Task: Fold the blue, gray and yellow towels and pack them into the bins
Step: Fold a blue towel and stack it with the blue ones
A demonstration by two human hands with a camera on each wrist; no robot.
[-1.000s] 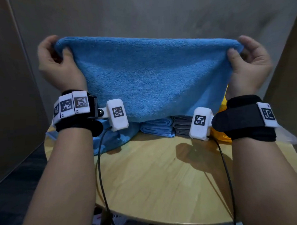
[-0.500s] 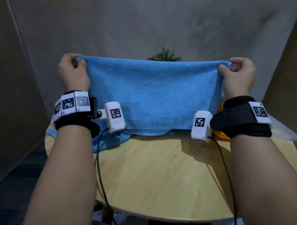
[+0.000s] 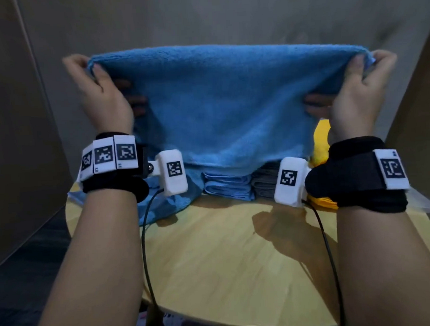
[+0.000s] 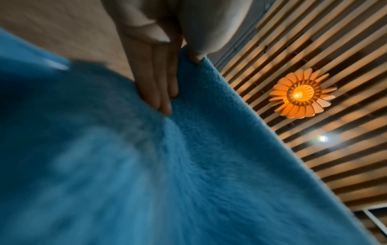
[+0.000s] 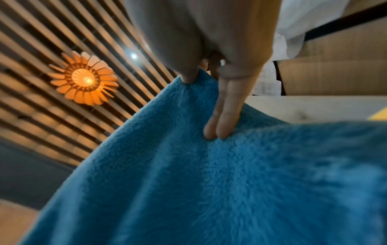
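Note:
I hold a blue towel (image 3: 221,106) stretched wide in the air above the round wooden table (image 3: 238,260). My left hand (image 3: 96,86) pinches its top left corner and my right hand (image 3: 363,82) pinches its top right corner, thumbs toward me and fingers behind the cloth. The wrist views show the blue towel (image 4: 188,165) (image 5: 230,174) with fingers (image 4: 161,92) (image 5: 222,122) lying against it. Below its hanging lower edge sit a folded blue towel (image 3: 226,188) and a folded gray towel (image 3: 265,182). A yellow towel (image 3: 320,146) shows at the right.
A loose blue cloth (image 3: 161,207) lies on the table at the left, behind my left wrist. A clear plastic bin edge (image 3: 422,203) shows at the far right. Walls stand close behind and to both sides. Cables (image 3: 144,240) hang from both wrist cameras.
Both hands rose and spread apart again after a dip half a second ago, lifting the towel's lower edge off the table. The folded towels behind it show again.

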